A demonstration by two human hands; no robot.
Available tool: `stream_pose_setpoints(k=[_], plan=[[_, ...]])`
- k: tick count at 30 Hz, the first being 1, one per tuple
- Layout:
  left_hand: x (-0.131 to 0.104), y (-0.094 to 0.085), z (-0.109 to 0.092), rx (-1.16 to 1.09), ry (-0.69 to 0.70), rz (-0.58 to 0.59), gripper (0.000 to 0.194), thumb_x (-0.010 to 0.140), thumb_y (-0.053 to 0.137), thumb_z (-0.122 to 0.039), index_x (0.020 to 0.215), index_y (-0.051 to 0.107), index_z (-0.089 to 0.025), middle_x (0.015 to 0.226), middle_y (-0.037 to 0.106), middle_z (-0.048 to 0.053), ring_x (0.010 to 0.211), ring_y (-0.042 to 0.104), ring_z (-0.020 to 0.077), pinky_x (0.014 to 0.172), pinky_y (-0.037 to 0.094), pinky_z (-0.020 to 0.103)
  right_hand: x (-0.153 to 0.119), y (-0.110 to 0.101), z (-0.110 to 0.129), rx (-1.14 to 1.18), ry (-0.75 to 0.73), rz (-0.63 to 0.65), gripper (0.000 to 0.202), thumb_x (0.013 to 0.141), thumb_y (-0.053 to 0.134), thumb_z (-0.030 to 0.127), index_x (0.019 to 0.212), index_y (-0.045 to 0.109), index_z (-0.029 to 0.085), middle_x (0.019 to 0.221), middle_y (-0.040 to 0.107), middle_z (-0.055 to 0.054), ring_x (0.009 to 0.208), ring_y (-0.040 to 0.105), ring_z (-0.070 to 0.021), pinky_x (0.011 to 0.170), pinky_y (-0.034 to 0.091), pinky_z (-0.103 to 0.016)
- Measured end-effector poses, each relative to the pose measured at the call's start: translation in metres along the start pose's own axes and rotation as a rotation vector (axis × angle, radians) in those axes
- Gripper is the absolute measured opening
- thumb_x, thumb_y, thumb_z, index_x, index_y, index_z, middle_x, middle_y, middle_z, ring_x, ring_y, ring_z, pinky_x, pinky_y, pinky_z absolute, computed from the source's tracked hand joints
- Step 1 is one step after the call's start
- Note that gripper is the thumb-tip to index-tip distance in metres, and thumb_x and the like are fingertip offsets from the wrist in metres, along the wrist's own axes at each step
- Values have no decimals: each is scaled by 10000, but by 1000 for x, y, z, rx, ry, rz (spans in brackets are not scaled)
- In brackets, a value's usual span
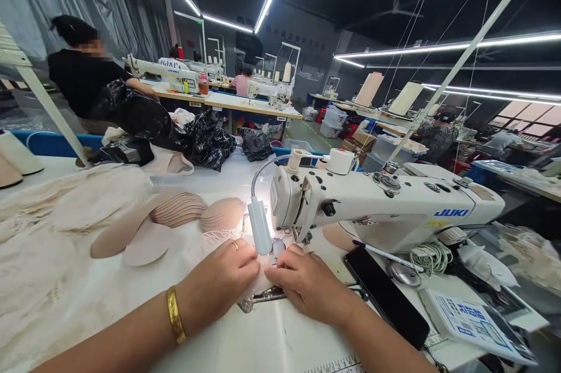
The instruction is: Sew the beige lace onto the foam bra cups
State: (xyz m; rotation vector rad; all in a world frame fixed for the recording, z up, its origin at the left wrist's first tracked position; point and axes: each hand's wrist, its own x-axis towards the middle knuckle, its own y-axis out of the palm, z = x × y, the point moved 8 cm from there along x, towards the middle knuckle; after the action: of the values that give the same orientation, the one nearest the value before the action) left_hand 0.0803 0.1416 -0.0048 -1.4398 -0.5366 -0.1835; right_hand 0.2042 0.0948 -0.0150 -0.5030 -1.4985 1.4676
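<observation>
My left hand (221,273), with a ring and a gold bracelet, is closed on a pale lace fabric (218,237) left of the needle area. Close by on the right, my right hand (309,280) has its fingers bent down on the same fabric in front of the presser foot. Both hands lie low on the bed of a white sewing machine (350,197). A small lamp (260,225) on a bendable neck shines over the fingers and partly covers the stitching spot. The fabric under my fingertips is mostly hidden.
Beige foam cups (177,209) lie in a fanned stack on the left, beside heaped cream lace (87,203). To the right are a black phone (385,294), a pen (385,255), coiled cable (430,256) and a printed packet (477,326). A co-worker (83,69) sits behind black plastic bags (205,139).
</observation>
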Motion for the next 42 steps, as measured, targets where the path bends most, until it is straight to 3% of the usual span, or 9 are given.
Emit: stream_pose_setpoints(k=[9,19,25,29,35,42], plan=[[-1,21,-1,-32,-13,104,268,751,548,97,786,538,-168,856,631,47,747,535,215,680,422,347,0,2,-7,69,25,-20,331,930,522,36,1149,700,209,914,626,-42,835,519,-199,613,319,-265],[-2,17,-7,7,34,-8,274,752,501,99,775,503,-174,812,584,26,684,490,176,636,375,325,-1,4,-8,100,23,-47,349,971,481,51,1200,699,199,899,621,-53,832,526,-211,613,353,-273],[-5,30,-4,87,77,-65,286,875,497,59,759,473,-202,757,522,-3,636,427,172,627,313,338,-1,6,-10,83,26,-48,369,962,481,41,1221,683,210,916,621,-51,846,535,-212,640,382,-280],[4,26,2,50,137,-111,246,943,549,-19,795,494,-207,756,545,-10,632,455,173,629,300,342,-2,8,-13,56,63,-54,382,945,496,34,1233,670,214,935,627,-52,824,537,-209,603,354,-284],[22,9,14,-36,169,-53,170,1003,494,-106,889,576,-202,831,627,27,722,531,198,672,401,329,-1,9,-16,20,119,-56,335,943,495,44,1182,671,198,936,626,-54,719,500,-197,565,314,-302],[22,20,26,-90,250,-37,210,1058,434,-221,944,611,-217,868,671,43,744,555,204,725,452,338,-1,7,-11,14,80,-57,340,919,499,2,1092,672,239,887,609,-36,800,525,-203,582,307,-281]])
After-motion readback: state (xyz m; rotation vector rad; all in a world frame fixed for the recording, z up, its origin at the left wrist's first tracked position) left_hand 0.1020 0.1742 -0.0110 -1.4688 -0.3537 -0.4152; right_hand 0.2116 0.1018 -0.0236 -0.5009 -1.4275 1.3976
